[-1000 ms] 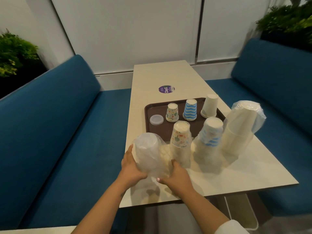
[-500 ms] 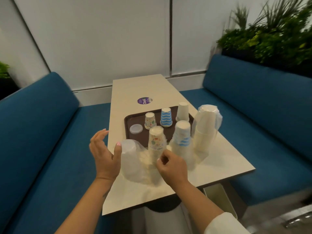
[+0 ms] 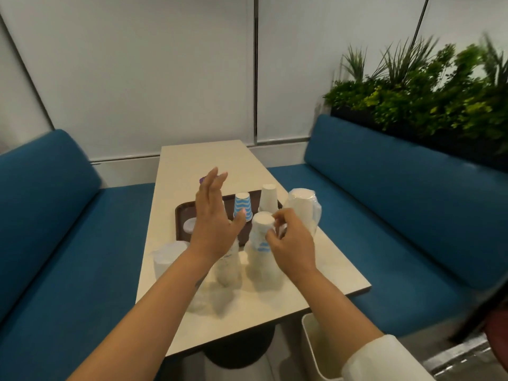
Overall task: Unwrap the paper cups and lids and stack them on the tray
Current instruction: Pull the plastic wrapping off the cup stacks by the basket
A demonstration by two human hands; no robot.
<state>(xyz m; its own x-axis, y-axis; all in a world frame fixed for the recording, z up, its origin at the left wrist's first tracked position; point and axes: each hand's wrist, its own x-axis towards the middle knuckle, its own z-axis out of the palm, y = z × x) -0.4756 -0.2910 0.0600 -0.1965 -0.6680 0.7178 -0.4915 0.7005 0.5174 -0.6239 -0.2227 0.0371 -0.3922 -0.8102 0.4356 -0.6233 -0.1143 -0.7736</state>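
Left hand (image 3: 211, 218): fingers spread, released, raised at frame centre above the tray (image 3: 180, 218).
Right hand (image 3: 292, 244): grip pinching the wrapped blue cups (image 3: 261, 243) on the tabletop (image 3: 324, 270).

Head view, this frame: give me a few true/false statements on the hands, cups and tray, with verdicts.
1. The left hand is raised with fingers straight, holding nothing. True.
2. The blue striped cup stands upside down on the tray. True.
3. The right hand rests flat on the table. False: its fingers are curled at the top of the wrapped blue stack.
4. The tray is white. False: dark brown.
5. The wrapped white stack lies on the bench. False: it stands on the table.
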